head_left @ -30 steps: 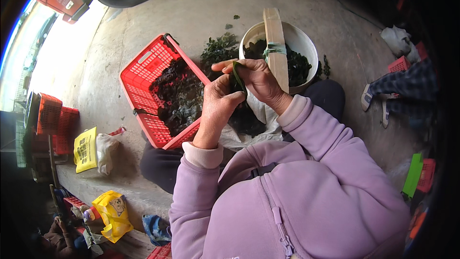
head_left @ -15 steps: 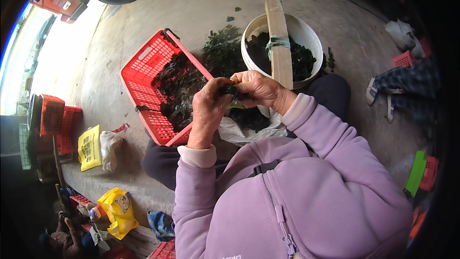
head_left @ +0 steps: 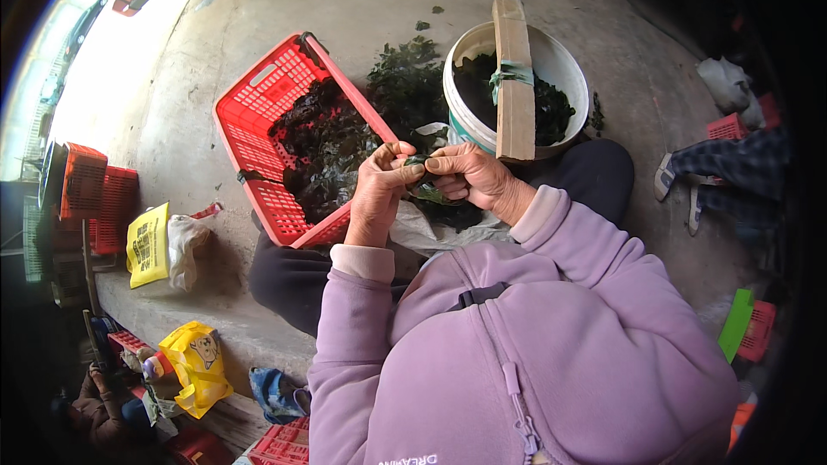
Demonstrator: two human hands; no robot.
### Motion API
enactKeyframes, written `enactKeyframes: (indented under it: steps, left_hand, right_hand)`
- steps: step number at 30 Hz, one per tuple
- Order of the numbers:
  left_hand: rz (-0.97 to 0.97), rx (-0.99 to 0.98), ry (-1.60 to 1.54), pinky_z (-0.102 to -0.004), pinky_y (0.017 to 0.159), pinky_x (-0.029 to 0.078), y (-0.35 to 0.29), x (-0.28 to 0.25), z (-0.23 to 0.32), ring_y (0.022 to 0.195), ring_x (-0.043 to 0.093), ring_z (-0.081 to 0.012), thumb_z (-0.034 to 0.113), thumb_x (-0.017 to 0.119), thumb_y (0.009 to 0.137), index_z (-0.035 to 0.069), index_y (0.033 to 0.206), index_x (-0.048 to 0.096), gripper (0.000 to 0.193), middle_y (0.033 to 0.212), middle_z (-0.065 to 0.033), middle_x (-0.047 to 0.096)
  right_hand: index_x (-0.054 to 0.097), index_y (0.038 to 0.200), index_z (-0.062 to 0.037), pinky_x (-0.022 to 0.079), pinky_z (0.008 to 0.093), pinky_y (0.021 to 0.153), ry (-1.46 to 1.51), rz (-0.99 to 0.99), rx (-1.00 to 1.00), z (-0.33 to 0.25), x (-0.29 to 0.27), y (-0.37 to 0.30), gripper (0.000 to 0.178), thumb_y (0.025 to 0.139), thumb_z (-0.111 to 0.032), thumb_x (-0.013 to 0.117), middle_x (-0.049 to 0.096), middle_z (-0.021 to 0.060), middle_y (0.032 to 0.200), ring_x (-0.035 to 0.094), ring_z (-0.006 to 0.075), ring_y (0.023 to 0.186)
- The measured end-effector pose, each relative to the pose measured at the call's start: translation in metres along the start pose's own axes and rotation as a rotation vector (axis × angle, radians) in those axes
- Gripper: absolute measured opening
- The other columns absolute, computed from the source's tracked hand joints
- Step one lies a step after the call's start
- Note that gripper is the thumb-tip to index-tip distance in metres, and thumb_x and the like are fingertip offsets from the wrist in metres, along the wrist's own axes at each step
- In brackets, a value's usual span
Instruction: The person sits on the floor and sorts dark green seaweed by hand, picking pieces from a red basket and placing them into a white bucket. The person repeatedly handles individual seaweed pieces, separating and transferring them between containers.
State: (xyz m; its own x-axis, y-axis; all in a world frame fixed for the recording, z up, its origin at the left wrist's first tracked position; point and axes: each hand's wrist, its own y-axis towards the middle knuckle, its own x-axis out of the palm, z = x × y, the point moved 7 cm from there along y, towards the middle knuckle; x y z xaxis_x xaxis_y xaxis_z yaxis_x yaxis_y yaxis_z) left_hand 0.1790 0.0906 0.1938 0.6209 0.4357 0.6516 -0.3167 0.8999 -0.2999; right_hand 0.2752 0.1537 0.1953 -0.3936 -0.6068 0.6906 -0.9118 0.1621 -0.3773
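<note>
Holding a folded green leaf [head_left: 428, 192] between left hand [head_left: 379, 194] and right hand [head_left: 469, 179], both grips pinching it over the lap; beyond, red basket [head_left: 258, 112] and white bucket [head_left: 564, 65] sitting within reach, supplying leaves

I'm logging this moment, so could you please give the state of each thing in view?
Left hand: fingers closed on leaf.
Right hand: fingers closed on leaf.
Leaf: held between both hands.
Red basket: tilted, partly full of dark leaves.
Bucket: upright, holds leaves.
Plank: lying across bucket rim.
</note>
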Motion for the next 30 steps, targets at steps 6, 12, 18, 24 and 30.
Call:
enactKeyframes:
  steps: [6,12,18,24,30]
  left_hand:
    - [-0.038,0.228,0.124,-0.0173,0.056,0.042,-0.013,0.018,0.016,0.061,0.054,-0.0060,-0.003,0.066,0.077,0.003,0.094,0.054,0.022,0.071,0.0015,0.057]
    - [0.271,0.844,1.026,-0.0193,0.064,0.040,-0.051,0.036,0.056,0.069,0.049,-0.0064,0.006,0.065,0.082,-0.002,0.081,0.059,0.010,0.077,0.0000,0.056]
    - [0.155,0.445,0.742,-0.0203,0.053,0.041,-0.028,0.019,0.017,0.060,0.050,-0.0057,0.011,0.071,0.080,-0.001,0.077,0.057,0.018,0.067,-0.0004,0.056]
    - [0.034,0.142,0.236,-0.0198,0.040,0.027,-0.035,0.018,0.022,0.046,0.035,-0.0029,0.009,0.058,0.087,0.004,0.076,0.055,0.013,0.059,0.0041,0.046]
    - [0.002,0.243,0.032,-0.0216,0.039,0.025,-0.047,0.031,0.051,0.044,0.030,-0.0058,0.008,0.056,0.088,0.004,0.080,0.056,0.009,0.056,0.0030,0.039]
  right_hand:
    - [0.055,0.070,-0.0092,0.021,0.0208,0.040,0.136,-0.417,0.024,0.000,0.028,-0.010,0.020,0.087,-0.019,0.060,0.029,-0.0076,0.054,0.025,0.0051,0.044]
    - [0.054,0.073,-0.0059,0.026,0.0197,0.042,-0.068,0.017,-0.081,-0.016,0.004,-0.009,0.021,0.087,-0.020,0.060,0.041,-0.0029,0.059,0.032,0.0057,0.048]
    - [0.057,0.079,-0.0036,0.026,0.0198,0.043,-0.209,0.027,-0.155,-0.019,0.012,-0.017,0.018,0.088,-0.019,0.060,0.044,-0.0026,0.060,0.034,0.0053,0.048]
    - [0.058,0.086,-0.0010,0.025,0.0192,0.044,-0.226,-0.004,-0.207,-0.031,0.023,-0.027,0.015,0.084,-0.014,0.065,0.046,-0.0037,0.061,0.035,0.0049,0.049]
    - [0.068,0.089,0.0019,0.045,0.0220,0.065,-0.961,0.234,-0.459,-0.086,0.015,-0.062,0.013,0.080,-0.007,0.067,0.066,0.0036,0.075,0.056,0.0059,0.071]
